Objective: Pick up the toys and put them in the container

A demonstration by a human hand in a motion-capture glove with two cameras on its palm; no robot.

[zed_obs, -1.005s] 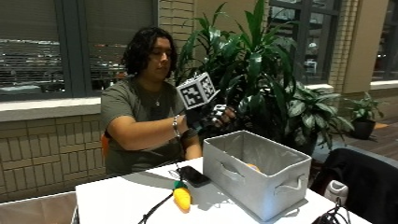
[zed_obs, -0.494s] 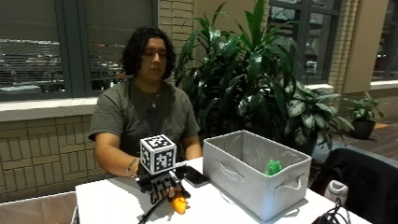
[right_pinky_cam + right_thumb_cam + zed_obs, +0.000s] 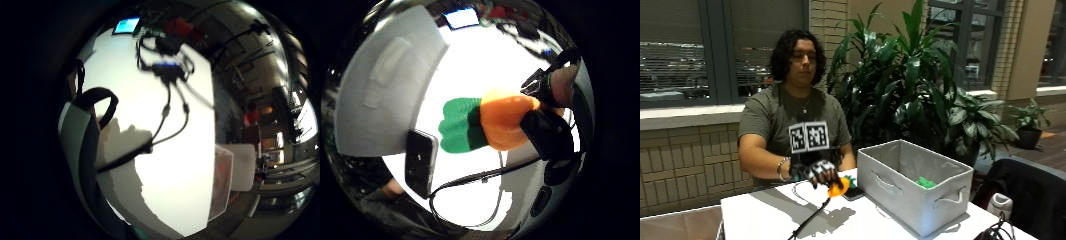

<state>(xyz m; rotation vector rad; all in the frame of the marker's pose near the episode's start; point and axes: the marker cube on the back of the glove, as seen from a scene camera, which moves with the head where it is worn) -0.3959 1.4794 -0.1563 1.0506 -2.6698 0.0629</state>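
While the gloved right hand (image 3: pixel 821 173) is seen left of centre in the lower half of the outside view, its fingers are curled round an orange carrot toy (image 3: pixel 836 189), which is held just above the white table (image 3: pixel 766 220). In the thumb-side palm view the carrot's orange body is pinched between the fingertips (image 3: pixel 547 132) and its green top (image 3: pixel 459 125) points away from the palm, so the long axis is judged to run out from the fingers toward the container's grey wall. A black phone (image 3: pixel 853 192) lies on the table just beside the toy, between it and the grey fabric container (image 3: pixel 909 192). The container stands right of the hand, near but apart, with a green toy (image 3: pixel 926 182) already inside it. A carry to the right and up over the near rim is judged to be what the coming move calls for.
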